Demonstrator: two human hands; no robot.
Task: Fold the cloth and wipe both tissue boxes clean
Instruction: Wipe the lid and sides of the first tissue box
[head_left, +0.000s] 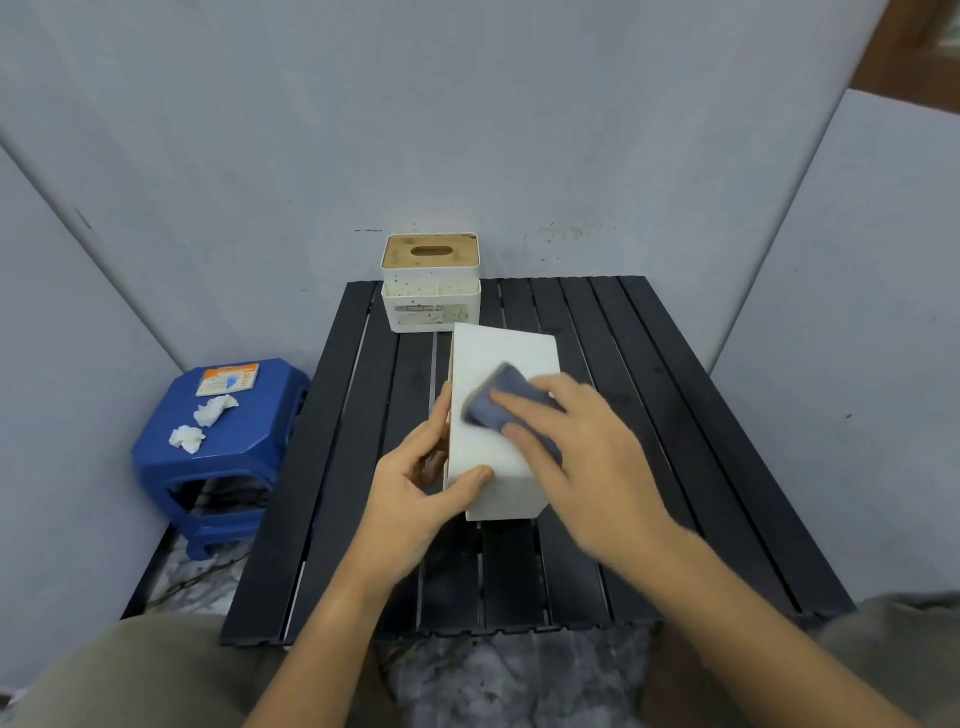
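Item: white tissue box (498, 415), lying on its side mid-bench (675, 415), broad face up. Left hand (415, 483) gripped its near left edge, fingers curled round it. Right hand (582, 441) pressed the folded blue cloth (493, 402) flat on that face, fingers straight, blurred. Second tissue box (431, 283), speckled with marks, stood upright at the bench's far edge, well apart. Risk: a hard stroke could skid the light box from the one-sided hold; the cloth could unfold under the fingers.
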